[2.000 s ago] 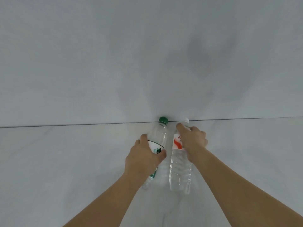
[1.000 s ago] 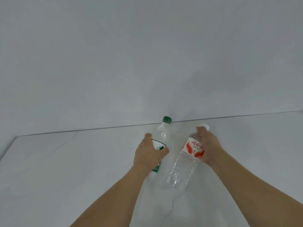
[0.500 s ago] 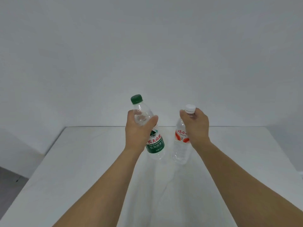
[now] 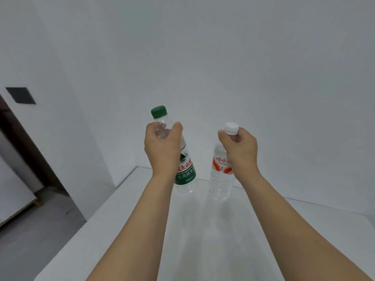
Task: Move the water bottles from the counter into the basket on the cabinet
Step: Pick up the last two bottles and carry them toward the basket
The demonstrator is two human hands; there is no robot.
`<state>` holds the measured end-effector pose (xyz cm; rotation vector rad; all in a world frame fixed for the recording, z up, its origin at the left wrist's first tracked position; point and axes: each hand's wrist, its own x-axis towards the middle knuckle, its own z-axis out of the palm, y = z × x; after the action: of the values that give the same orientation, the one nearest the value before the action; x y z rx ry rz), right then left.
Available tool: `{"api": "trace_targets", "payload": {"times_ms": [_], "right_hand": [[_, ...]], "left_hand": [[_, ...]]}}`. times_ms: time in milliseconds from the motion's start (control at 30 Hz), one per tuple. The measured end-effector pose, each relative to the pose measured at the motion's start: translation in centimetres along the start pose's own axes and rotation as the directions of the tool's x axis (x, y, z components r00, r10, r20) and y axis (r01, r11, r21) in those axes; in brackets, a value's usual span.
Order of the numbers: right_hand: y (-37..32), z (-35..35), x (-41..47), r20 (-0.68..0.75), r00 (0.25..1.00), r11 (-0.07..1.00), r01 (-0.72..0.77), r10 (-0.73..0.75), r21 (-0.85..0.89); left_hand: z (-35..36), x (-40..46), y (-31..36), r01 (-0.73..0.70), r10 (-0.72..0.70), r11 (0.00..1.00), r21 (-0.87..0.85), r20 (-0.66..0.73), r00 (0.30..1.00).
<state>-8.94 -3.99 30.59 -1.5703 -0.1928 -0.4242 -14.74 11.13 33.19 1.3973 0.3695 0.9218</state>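
Observation:
My left hand [image 4: 162,148] grips the upper part of a clear water bottle with a green cap and green label [image 4: 185,175], held upright in the air above the counter. My right hand [image 4: 239,148] holds a second clear bottle with a white cap and red label [image 4: 220,179] by its neck, also upright and lifted. Both bottles hang over the white counter [image 4: 203,240], side by side and apart. No basket or cabinet is in view.
A white wall rises behind the counter. The counter's left edge drops to a grey floor [image 4: 40,230]. At far left stand a dark door frame [image 4: 18,138], a white panel and a dark wall plate [image 4: 20,95].
Both hands have lifted the bottles off the counter and raised them upright. The view has swung left and up, bringing the counter's left edge, the floor and the door frame into sight.

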Motion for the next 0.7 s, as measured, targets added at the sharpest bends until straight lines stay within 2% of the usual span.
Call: {"api": "trace_targets", "payload": {"times_ms": [133, 300, 433, 533, 700], "right_hand": [[-2.5, 5.5, -3.1, 0.137, 0.990, 0.999, 0.026, -0.031, 0.039], [-6.5, 14.1, -9.2, 0.315, 0.948, 0.986, 0.001, -0.054, 0.168], [-10.6, 19.9, -14.2, 0.463, 0.880, 0.968, -0.013, -0.109, 0.251], [-13.4, 23.1, -17.3, 0.516, 0.843, 0.951, -0.015, -0.154, 0.309], [-16.8, 27.4, -22.1, 0.617, 0.772, 0.940, -0.083, -0.149, 0.331]], "left_hand": [[-7.7, 1.0, 2.0, -0.053, 0.060, 0.995, 0.087, -0.073, 0.996], [-18.9, 1.7, 5.0, -0.115, 0.158, 0.965, 0.237, -0.172, 0.972], [-26.1, 2.0, 8.4, -0.138, 0.222, 0.941, 0.308, -0.258, 0.940], [-30.4, 1.9, 10.9, -0.167, 0.274, 0.926, 0.339, -0.298, 0.914], [-38.0, 0.3, 13.3, -0.201, 0.323, 0.917, 0.344, -0.347, 0.881]]}}
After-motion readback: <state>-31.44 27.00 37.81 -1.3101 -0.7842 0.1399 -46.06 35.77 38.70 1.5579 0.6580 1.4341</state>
